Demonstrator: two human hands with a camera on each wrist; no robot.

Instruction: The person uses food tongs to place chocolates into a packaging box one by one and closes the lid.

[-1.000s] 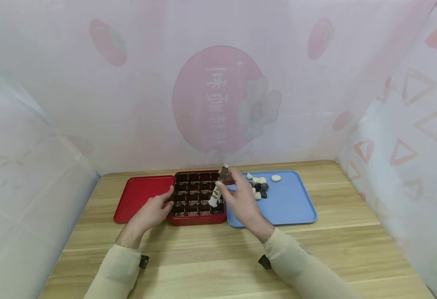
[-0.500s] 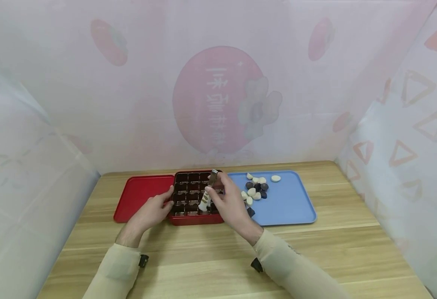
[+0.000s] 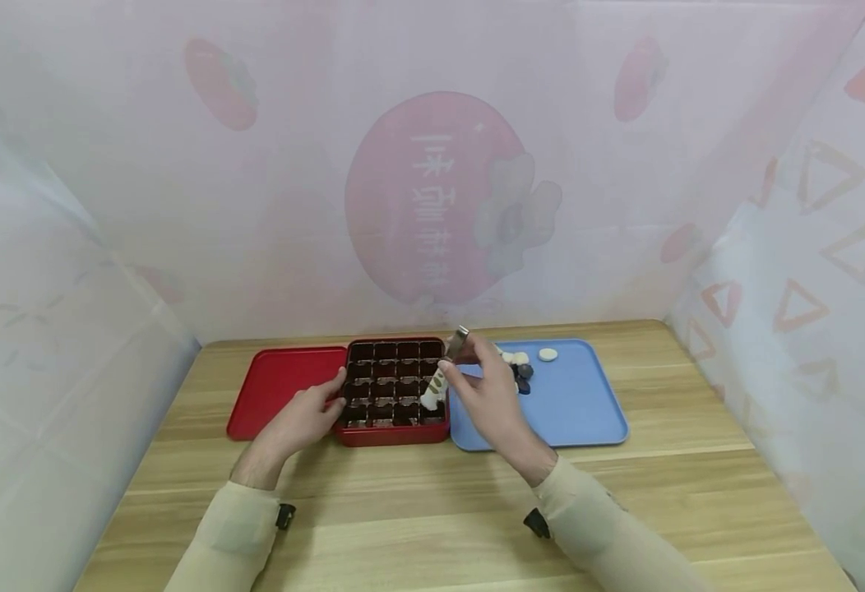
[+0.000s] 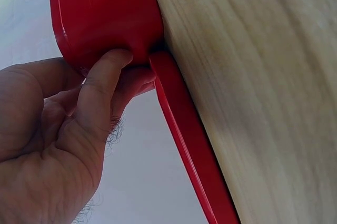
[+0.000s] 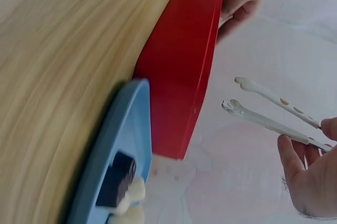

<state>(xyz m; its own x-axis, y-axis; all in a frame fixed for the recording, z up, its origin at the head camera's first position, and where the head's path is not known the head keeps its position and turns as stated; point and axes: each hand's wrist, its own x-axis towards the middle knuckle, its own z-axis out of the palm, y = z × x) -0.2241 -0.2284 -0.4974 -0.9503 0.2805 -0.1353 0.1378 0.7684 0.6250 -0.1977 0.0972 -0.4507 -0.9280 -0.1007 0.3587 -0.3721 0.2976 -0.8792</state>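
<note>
My right hand [image 3: 493, 404] holds a pair of small tongs [image 3: 435, 390] with spotted white arms over the near right corner of a red box [image 3: 395, 437]. In the right wrist view the tips of the tongs [image 5: 268, 123] are spread, with nothing between them. Dark brown square compartments fill the box; whether the nearest ones contain pieces is too dark to tell. On the box's left side, the thumb and fingers of my left hand [image 3: 302, 419] rest against the outer wall. The left wrist view has the thumb pressed to that red wall [image 4: 110, 13].
A red lid or shallow tray [image 3: 280, 386] lies left of the box. To its right is a blue tray [image 3: 580, 407] with white and dark chocolate-like pieces [image 3: 525, 372], partly behind my right hand, and one separate white piece [image 3: 548, 354]. Printed sheets enclose the wooden table [image 3: 373, 526].
The tongs went left to the third column of compartments, then back right to the box's right edge. My left hand and the box stay put.
</note>
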